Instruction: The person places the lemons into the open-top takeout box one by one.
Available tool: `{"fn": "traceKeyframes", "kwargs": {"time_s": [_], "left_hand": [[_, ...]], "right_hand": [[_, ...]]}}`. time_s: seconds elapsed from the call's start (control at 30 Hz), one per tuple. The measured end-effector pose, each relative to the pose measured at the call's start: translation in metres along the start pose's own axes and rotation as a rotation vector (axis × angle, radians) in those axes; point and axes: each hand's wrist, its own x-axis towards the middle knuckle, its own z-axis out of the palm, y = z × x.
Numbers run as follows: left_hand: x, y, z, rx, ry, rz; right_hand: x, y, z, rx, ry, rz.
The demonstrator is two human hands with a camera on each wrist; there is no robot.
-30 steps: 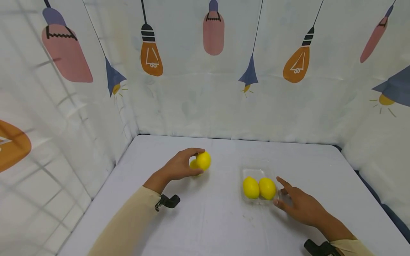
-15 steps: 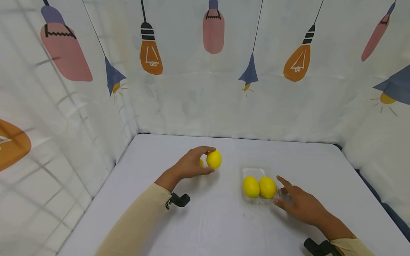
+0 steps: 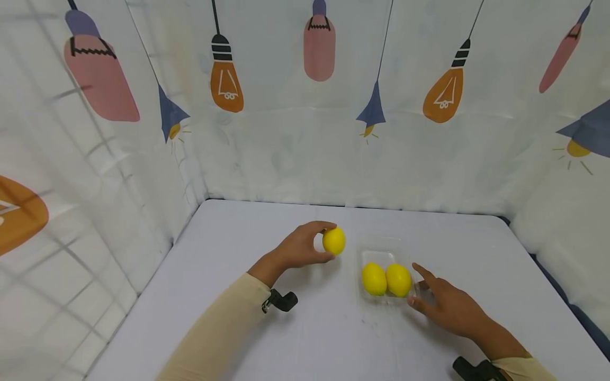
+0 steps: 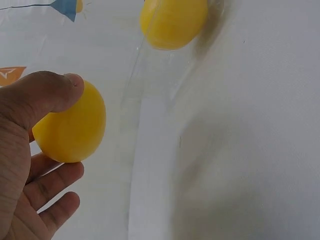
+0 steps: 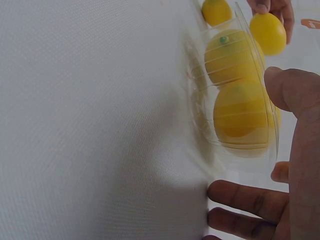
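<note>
My left hand [image 3: 301,247] pinches a yellow lemon [image 3: 334,241] between thumb and fingertips, above the table to the left of a clear plastic container [image 3: 378,257]. In the left wrist view the thumb lies over this lemon [image 4: 75,127]. Two more lemons [image 3: 374,279] sit side by side in the container's near part. My right hand [image 3: 450,307] rests at the container's right side, its fingers spread and loosely extended; whether the thumb touches the rim, I cannot tell. Another lemon [image 5: 216,12] on the table shows in the right wrist view; my left hand hides it in the head view.
A white cloth covers the table [image 3: 305,338]. White curtains [image 3: 286,159] printed with lamps and bulbs stand behind it and along the sides. A black wrist camera mount [image 3: 281,301] sits on my left wrist, another [image 3: 476,369] on the right.
My left hand has carried the lemon rightward, closer to the container. The lemon behind it has gone out of sight in the head view. My right hand has stayed in place.
</note>
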Motion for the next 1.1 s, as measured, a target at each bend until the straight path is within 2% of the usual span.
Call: {"fn": "traceKeyframes", "kwargs": {"time_s": [0.33, 0.57, 0.8, 1.1], "left_hand": [[0.009, 0.009, 0.011, -0.037, -0.006, 0.025], [0.017, 0.013, 0.019, -0.015, -0.023, 0.042], [0.025, 0.017, 0.027, 0.023, -0.036, 0.03], [0.033, 0.024, 0.034, 0.006, -0.051, 0.05]], "right_hand": [[0.0, 0.002, 0.0, -0.005, 0.003, -0.007], [0.001, 0.003, 0.001, 0.004, 0.004, -0.011], [0.0, 0.003, 0.001, 0.003, 0.003, -0.005], [0.001, 0.003, 0.002, -0.011, 0.017, -0.016]]}}
